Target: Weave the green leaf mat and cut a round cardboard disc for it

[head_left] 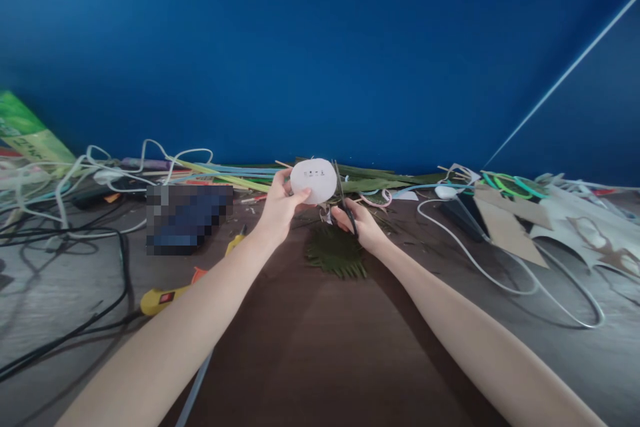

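My left hand point(284, 203) pinches the lower left edge of a rounded white paper piece point(316, 185) with small dark printed marks. Held up above the table, it faces me. In my right hand point(364, 223) is a pair of dark scissors point(343, 190), blades pointing up beside the paper's right edge. Whether the blades touch the paper I cannot tell. Below both hands, a dark green piece with a fringed edge point(336, 252) lies on the brown table point(310, 347).
A yellow glue gun point(163, 300) lies near my left forearm, close to a pixelated dark object point(190, 220). White cables point(65, 193) tangle at left. Long green strips point(380, 180) line the back by the blue wall point(320, 47). Cardboard pieces point(510, 223) lie at right.
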`<state>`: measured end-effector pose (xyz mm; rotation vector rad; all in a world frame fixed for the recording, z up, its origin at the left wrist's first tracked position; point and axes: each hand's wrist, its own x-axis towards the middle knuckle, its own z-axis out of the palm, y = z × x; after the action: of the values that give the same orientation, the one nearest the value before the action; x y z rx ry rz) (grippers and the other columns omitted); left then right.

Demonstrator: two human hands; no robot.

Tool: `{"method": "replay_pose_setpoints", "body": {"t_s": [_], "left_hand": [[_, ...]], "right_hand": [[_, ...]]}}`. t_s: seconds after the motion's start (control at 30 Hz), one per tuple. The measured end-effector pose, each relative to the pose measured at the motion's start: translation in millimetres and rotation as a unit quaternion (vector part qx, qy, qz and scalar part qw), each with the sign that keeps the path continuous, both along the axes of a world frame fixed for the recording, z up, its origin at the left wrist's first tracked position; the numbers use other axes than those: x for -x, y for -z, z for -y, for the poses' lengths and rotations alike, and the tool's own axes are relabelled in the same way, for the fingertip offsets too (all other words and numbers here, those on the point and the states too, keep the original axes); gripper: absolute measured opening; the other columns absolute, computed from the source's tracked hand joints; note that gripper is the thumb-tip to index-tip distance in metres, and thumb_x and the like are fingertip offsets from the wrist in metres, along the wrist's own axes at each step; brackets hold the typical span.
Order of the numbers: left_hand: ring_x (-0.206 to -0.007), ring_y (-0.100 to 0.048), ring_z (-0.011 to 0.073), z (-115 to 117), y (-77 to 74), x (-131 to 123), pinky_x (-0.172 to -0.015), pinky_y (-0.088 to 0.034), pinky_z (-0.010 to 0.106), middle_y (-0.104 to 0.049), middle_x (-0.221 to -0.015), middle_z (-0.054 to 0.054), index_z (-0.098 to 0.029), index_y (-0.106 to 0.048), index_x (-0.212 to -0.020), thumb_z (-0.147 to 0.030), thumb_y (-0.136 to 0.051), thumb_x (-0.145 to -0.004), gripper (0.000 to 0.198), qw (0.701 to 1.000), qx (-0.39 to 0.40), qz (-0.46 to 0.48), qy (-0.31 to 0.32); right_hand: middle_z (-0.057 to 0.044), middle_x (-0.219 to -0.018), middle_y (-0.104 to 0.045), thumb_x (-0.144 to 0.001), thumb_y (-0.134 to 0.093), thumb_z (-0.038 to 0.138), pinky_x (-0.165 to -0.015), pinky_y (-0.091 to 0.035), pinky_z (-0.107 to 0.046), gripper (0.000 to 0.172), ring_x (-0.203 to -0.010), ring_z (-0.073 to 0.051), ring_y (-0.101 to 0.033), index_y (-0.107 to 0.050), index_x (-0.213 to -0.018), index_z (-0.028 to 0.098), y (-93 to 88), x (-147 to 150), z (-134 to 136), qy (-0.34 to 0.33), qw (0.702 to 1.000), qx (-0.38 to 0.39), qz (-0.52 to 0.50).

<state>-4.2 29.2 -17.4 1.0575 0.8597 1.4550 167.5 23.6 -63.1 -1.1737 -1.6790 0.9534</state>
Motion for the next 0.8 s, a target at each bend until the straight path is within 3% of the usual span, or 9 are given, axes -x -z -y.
{"method": "replay_pose_setpoints", "body": {"t_s": [0.33,0.8], "left_hand": [[-0.085,-0.064,0.0255,1.3,0.0,-2.4,-0.07,-0.056,0.046,-0.066,-0.088,0.004,-0.021,-0.047,-0.099,-0.008,-0.065,-0.064,0.041,0.999,0.004,-0.034,-0.006],[-0.084,-0.065,0.026,3.2,-0.2,-5.5,-0.067,-0.057,0.045,-0.065,-0.085,0.004,-0.02,-0.047,-0.093,-0.006,-0.064,-0.065,0.035,0.997,0.014,-0.072,-0.009]], "right_hand": [[0.006,-0.051,-0.041,-0.074,-0.051,0.066,-0.051,-0.027,-0.026,0.047,-0.05,-0.009,-0.038,-0.04,-0.071,0.02,-3.6,-0.4,3.3,-0.051,0.998,0.003,-0.021],[0.005,-0.048,-0.043,-0.069,-0.048,0.074,-0.048,-0.028,-0.024,0.055,-0.047,-0.008,-0.038,-0.037,-0.065,0.02,-7.8,1.4,6.2,-0.03,1.0,0.001,-0.008]]}}
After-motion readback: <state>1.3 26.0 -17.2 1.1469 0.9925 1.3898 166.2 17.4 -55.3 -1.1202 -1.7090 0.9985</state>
